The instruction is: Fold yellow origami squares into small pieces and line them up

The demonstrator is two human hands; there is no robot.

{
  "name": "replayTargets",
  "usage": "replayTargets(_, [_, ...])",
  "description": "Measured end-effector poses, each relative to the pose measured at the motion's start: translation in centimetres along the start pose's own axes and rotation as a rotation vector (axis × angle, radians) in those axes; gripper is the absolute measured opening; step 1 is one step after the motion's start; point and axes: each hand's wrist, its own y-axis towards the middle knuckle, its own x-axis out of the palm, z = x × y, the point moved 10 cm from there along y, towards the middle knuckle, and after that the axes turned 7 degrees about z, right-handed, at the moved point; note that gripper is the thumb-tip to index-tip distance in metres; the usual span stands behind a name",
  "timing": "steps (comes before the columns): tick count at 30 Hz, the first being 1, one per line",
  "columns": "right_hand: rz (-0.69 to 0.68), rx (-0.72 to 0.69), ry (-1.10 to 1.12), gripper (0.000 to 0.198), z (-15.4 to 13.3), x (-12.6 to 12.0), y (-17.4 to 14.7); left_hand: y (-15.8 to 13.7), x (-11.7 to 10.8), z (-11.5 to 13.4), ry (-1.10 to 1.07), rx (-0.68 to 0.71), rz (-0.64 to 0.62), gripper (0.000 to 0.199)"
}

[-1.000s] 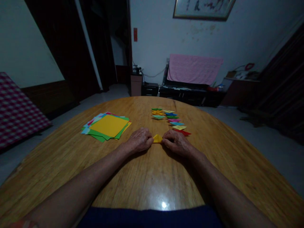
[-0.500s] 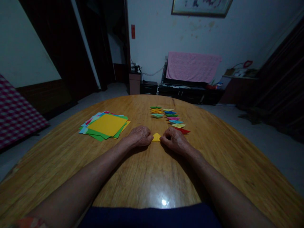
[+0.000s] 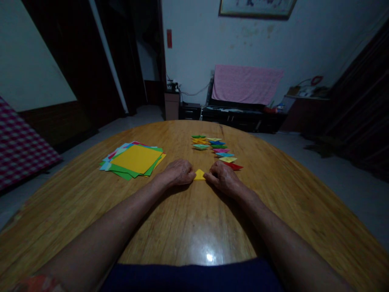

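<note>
A small yellow folded paper [image 3: 199, 175], triangular in outline, lies on the table between my hands. My left hand [image 3: 180, 172] is closed, with its thumb and fingertips on the paper's left corner. On the right corner, my right hand [image 3: 222, 177] has its thumb and curled fingers pressed. The paper's outer corners are hidden under the fingers. Just beyond my right hand sits a red folded paper boat [image 3: 234, 166].
Several coloured paper boats [image 3: 223, 155] stand in two columns farther back. A loose stack of coloured square sheets [image 3: 136, 159], yellow on top, lies to the left on the round wooden table [image 3: 176, 227]. A pink cloth [image 3: 247, 84] hangs beyond.
Both hands stay at the yellow paper's corners. My right hand's fingers have shifted slightly, and the paper's triangle looks a little flatter. The whole view has moved a touch.
</note>
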Motion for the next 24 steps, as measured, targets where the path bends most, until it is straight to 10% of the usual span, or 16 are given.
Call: replayTargets(24, [-0.035,0.041,-0.065,0.027,0.2,0.5,0.2,-0.6,-0.7,-1.2,-0.143,-0.039,-0.033,0.027])
